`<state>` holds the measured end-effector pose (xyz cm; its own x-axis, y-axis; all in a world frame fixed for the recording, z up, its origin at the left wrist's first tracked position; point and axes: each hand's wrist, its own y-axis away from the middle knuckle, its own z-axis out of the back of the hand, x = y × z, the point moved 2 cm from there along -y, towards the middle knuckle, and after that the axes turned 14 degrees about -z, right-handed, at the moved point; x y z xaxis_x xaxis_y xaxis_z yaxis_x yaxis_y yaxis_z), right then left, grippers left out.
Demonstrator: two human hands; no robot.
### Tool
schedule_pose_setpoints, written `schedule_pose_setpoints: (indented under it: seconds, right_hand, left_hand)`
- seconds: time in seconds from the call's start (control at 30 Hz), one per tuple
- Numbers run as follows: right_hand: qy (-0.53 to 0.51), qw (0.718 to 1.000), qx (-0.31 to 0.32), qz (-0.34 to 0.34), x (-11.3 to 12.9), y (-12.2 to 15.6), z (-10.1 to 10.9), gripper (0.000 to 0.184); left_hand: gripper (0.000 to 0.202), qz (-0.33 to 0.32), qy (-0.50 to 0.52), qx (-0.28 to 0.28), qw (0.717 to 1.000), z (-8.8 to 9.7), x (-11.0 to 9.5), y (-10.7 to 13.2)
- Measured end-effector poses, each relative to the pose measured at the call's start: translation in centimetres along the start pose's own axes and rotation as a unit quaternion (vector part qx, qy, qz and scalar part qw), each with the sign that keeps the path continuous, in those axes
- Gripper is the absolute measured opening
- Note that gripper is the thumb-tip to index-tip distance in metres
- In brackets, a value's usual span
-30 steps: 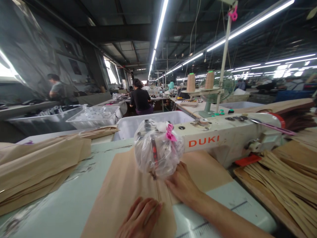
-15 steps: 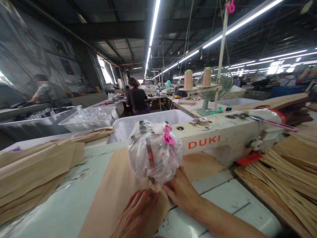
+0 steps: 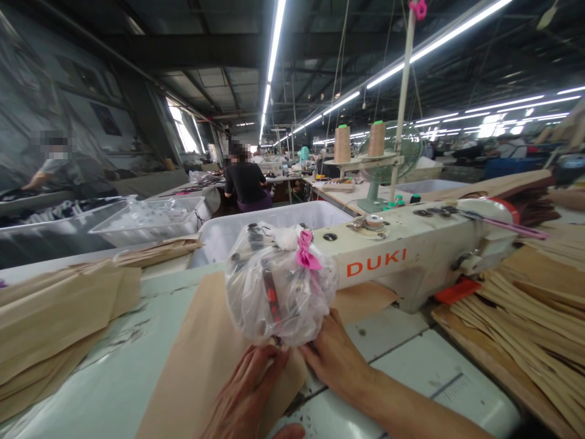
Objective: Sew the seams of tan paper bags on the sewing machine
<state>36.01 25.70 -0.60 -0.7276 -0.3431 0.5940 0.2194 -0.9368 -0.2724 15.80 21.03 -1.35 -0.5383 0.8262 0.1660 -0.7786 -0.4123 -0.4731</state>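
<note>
A tan fabric piece (image 3: 183, 353) lies on the pale green sewing table, passing under the head of a sewing machine (image 3: 375, 259). A clear plastic bag (image 3: 247, 292) tied with a pink strip (image 3: 307, 250) wraps that head. My left hand (image 3: 244, 387) rests on the fabric just in front of the needle area, its fingers extended and close together. My right hand (image 3: 340, 360) lies at the fabric's right edge, thumb apart, with the other fingertips partly hidden behind the bag. The bag and my fingers cover most of the needle area.
Stacked tan pieces (image 3: 59, 317) lie at left, and tan strips (image 3: 516, 323) fill a wooden board at right. Behind the machine stand a white bin (image 3: 278, 222), thread cones (image 3: 342, 145) and a fan (image 3: 377, 192). A co-worker (image 3: 247, 183) sits farther back.
The fabric has slid a little under the machine head, its right edge shifting left. Both hands stay beside the needle area. The camera view has turned slightly.
</note>
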Motion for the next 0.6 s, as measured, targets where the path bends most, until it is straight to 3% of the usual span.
schedule_pose_setpoints:
  seconds: [0.33, 0.6]
  right_hand:
    - [0.007, 1.000, -0.021, 0.004, -0.23, 0.03, -0.40, 0.023]
    - [0.046, 0.999, -0.013, 0.015, -0.75, -0.86, 0.03, 0.022]
  left_hand:
    - [0.074, -0.011, -0.026, -0.036, 0.999, 0.34, 0.06, -0.86]
    - [0.072, 0.028, 0.019, 0.010, 0.999, -0.18, -0.08, -0.36]
